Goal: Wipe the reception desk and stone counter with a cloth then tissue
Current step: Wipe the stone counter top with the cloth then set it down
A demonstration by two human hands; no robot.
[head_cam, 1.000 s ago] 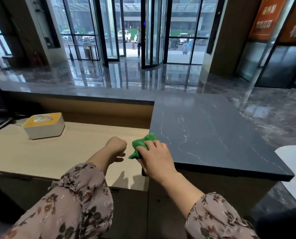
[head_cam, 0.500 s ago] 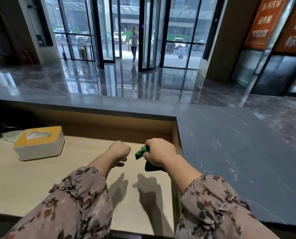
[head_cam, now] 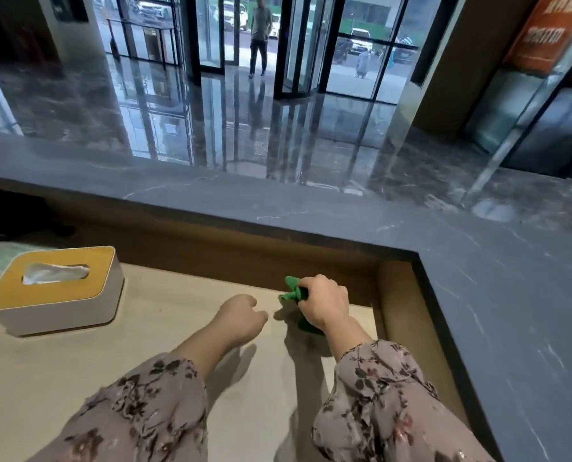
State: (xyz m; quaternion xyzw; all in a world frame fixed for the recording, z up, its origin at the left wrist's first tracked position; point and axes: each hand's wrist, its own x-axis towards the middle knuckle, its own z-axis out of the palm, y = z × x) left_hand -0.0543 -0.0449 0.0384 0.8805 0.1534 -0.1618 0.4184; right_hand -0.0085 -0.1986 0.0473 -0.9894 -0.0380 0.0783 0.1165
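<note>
Grips a bunched green cloth [head_cam: 291,292] in the right hand [head_cam: 324,303], fingers curled tight round it, one end poking out to the left past the knuckles, another fold showing under the palm. Holds it low against the beige desk [head_cam: 144,355], near the far right corner, just short of the brown back wall. Carries the left hand [head_cam: 241,316] just beside it on the left, apart from the cloth, fingers loosely curled on nothing; cannot tell whether touching the desk. Toward the left edge, well apart from both hands: a white tissue box [head_cam: 54,295] with yellow lid, tissue [head_cam: 54,272] poking from the slot. Along back and right edges, raised higher: the grey stone counter [head_cam: 498,295].
</note>
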